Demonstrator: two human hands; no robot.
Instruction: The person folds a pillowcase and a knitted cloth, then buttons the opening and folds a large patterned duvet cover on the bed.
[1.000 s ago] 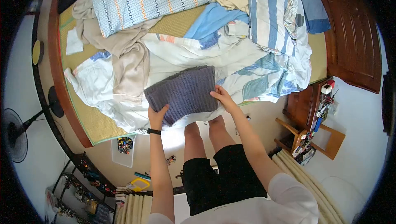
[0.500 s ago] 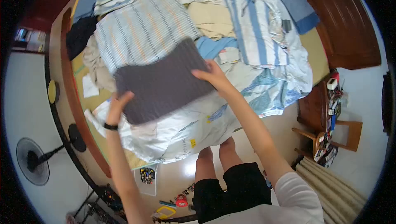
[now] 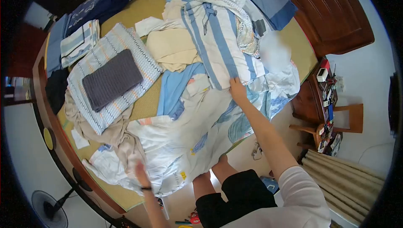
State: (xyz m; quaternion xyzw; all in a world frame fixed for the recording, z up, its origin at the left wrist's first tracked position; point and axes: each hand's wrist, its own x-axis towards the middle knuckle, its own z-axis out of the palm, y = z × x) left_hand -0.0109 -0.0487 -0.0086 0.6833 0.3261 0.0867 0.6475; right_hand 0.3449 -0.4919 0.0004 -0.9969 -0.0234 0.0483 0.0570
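Observation:
My right hand (image 3: 238,91) is at the lower edge of a blue-and-white striped cloth (image 3: 216,43), with the fingers closed on its hem. My left hand (image 3: 142,175) is above the near side of the bed, over a rumpled white sheet with blue leaf prints (image 3: 168,156) and close to a beige cloth (image 3: 128,144). Motion smears its fingers. A dark grey ribbed cloth (image 3: 112,80), folded into a rectangle, lies on a larger folded striped blanket (image 3: 145,60) to the left.
Cream clothes (image 3: 170,47) and a light blue garment (image 3: 174,87) lie mid-bed. A folded striped towel (image 3: 79,43) and navy clothes (image 3: 100,7) are at the far left. A fan (image 3: 49,209) stands lower left; a wooden chair (image 3: 350,119) and desk are right.
The grey cloth was in both my hands and now rests on the striped blanket, let go. My right hand has moved to the blue-and-white cloth; my left has come back toward me. The view has shifted.

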